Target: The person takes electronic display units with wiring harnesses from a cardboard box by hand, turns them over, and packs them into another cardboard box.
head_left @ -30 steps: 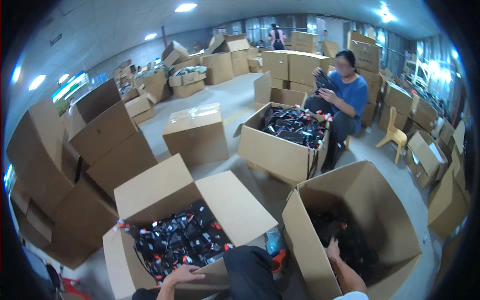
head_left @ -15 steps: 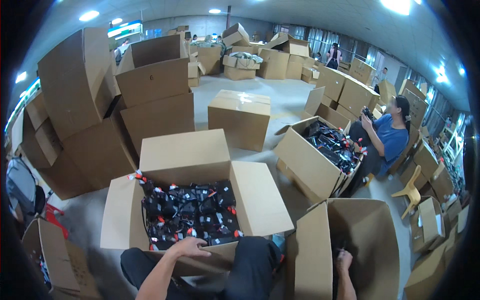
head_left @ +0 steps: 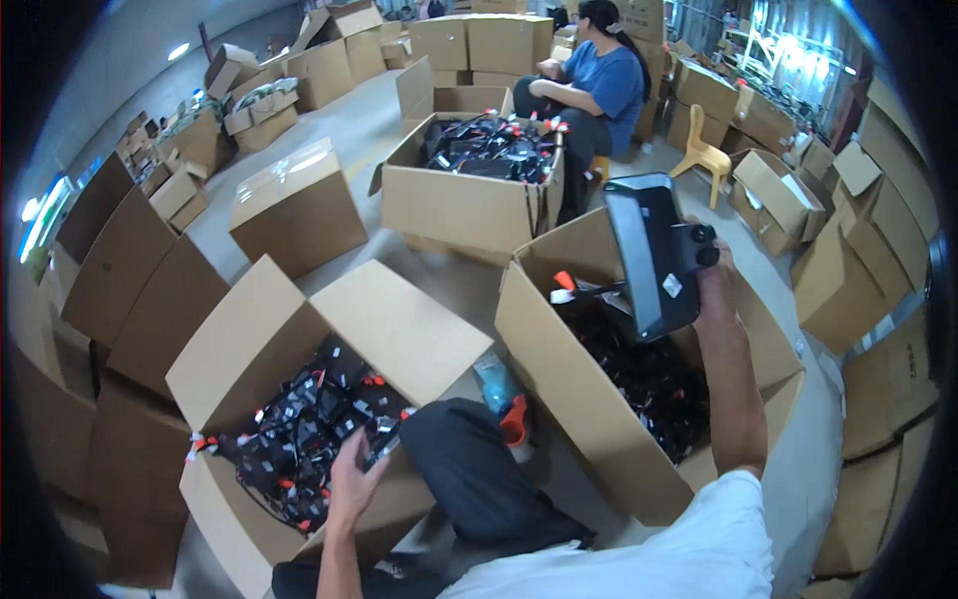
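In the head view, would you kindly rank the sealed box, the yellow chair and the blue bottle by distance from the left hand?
1. Blue bottle, just right of the left hand.
2. Sealed box, up ahead.
3. Yellow chair, far right.

The boxes (head_left: 559, 369) are made of matt brown cardboard. The black device (head_left: 654, 255) is made of smooth, slightly shiny plastic. The floor (head_left: 369, 130) is made of smooth grey concrete.
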`<control>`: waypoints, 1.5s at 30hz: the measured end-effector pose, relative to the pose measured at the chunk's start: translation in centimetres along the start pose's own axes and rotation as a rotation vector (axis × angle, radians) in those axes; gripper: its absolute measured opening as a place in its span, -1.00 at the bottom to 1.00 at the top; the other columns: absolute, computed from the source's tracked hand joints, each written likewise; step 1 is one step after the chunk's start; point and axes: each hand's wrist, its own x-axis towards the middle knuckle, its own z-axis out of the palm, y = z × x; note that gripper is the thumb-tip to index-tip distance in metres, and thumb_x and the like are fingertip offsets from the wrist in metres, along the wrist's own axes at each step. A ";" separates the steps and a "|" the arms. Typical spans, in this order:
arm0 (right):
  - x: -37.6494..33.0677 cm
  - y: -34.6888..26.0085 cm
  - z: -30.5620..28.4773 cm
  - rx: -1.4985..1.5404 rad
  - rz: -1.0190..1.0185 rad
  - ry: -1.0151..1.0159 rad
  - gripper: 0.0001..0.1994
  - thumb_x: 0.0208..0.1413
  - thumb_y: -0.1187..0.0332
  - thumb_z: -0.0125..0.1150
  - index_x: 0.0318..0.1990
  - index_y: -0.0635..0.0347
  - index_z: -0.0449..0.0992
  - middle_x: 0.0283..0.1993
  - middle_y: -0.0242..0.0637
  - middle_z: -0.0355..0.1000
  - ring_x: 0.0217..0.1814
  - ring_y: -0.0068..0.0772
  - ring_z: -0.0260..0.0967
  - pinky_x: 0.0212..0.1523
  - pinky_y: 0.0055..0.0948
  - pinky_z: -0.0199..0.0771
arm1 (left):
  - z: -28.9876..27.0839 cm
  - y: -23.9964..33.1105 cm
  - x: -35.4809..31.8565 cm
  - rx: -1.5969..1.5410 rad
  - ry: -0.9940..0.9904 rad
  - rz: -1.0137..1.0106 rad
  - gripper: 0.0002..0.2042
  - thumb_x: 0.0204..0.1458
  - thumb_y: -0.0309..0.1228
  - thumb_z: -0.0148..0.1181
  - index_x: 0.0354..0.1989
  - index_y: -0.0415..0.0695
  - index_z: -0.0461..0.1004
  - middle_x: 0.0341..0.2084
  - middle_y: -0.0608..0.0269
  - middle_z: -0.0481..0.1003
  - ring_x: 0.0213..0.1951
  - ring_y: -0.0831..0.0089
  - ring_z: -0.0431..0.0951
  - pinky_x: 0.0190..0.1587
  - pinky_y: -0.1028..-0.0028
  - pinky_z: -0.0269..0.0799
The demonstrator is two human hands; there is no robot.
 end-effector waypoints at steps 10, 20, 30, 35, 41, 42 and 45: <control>-6.7 6.0 14.1 -0.258 0.403 -1.094 -0.61 0.70 0.20 0.20 0.31 0.35 0.73 0.01 -0.27 0.75 0.03 -0.43 0.75 0.08 -0.32 0.73 | 1.3 26.8 4.3 0.472 0.395 0.992 -0.49 0.22 -0.37 0.60 0.33 -0.25 0.71 0.25 -0.25 0.75 0.34 -0.17 0.74 0.56 -0.23 0.46; 4.2 39.7 -12.4 -0.710 0.401 -0.636 -0.13 0.43 0.08 0.61 0.63 0.61 0.41 0.41 0.11 0.66 0.46 -0.14 0.61 0.47 -0.11 0.65 | -5.8 8.3 -2.1 -1.009 0.840 -0.339 -0.55 0.45 -0.40 0.48 0.41 -0.33 0.58 0.10 0.08 0.76 0.00 0.16 0.86 0.10 0.12 0.87; -1.3 55.5 -13.6 -0.591 0.425 -0.171 -0.52 0.36 0.32 0.67 0.28 0.43 0.65 0.12 -0.19 0.72 0.10 -0.37 0.66 0.17 -0.27 0.71 | -5.3 3.7 -7.5 -1.177 0.931 -0.390 -0.56 0.40 -0.48 0.52 0.40 -0.26 0.59 0.14 0.12 0.75 0.12 0.16 0.84 0.24 0.07 0.83; -6.2 50.6 -9.1 -0.585 0.385 0.031 -0.73 0.38 0.43 0.59 0.13 0.36 0.75 -0.03 -0.38 0.72 -0.04 -0.51 0.59 0.04 -0.35 0.67 | -4.9 3.7 -7.2 -1.206 0.873 -0.364 -0.55 0.41 -0.50 0.53 0.42 -0.23 0.59 0.19 0.20 0.74 0.19 0.25 0.79 0.31 0.17 0.76; -2.6 30.7 -10.4 -0.626 0.377 -0.182 -0.68 0.35 0.55 0.54 0.22 0.31 0.74 0.04 -0.38 0.70 -0.01 -0.51 0.60 0.10 -0.37 0.66 | -10.1 0.9 -11.0 -1.237 0.864 -0.347 -0.62 0.50 -0.47 0.46 0.42 -0.20 0.60 0.20 0.17 0.75 0.18 0.27 0.80 0.31 0.15 0.77; -3.1 25.8 -9.2 -0.492 0.314 -0.198 -0.67 0.35 0.51 0.55 0.23 0.29 0.73 0.02 -0.40 0.68 -0.02 -0.49 0.60 0.12 -0.34 0.67 | -11.2 0.0 -12.7 -1.253 0.849 -0.302 -0.63 0.52 -0.43 0.44 0.42 -0.18 0.60 0.19 0.18 0.75 0.17 0.27 0.80 0.29 0.13 0.78; -5.7 9.9 -2.1 -0.371 0.084 -0.108 -0.61 0.39 0.47 0.55 0.30 0.36 0.70 0.14 -0.26 0.69 0.16 -0.36 0.66 0.31 -0.20 0.67 | -14.0 -0.3 -15.2 -1.318 0.845 -0.251 -0.64 0.56 -0.35 0.40 0.44 -0.13 0.59 0.18 0.19 0.75 0.14 0.24 0.81 0.25 0.10 0.80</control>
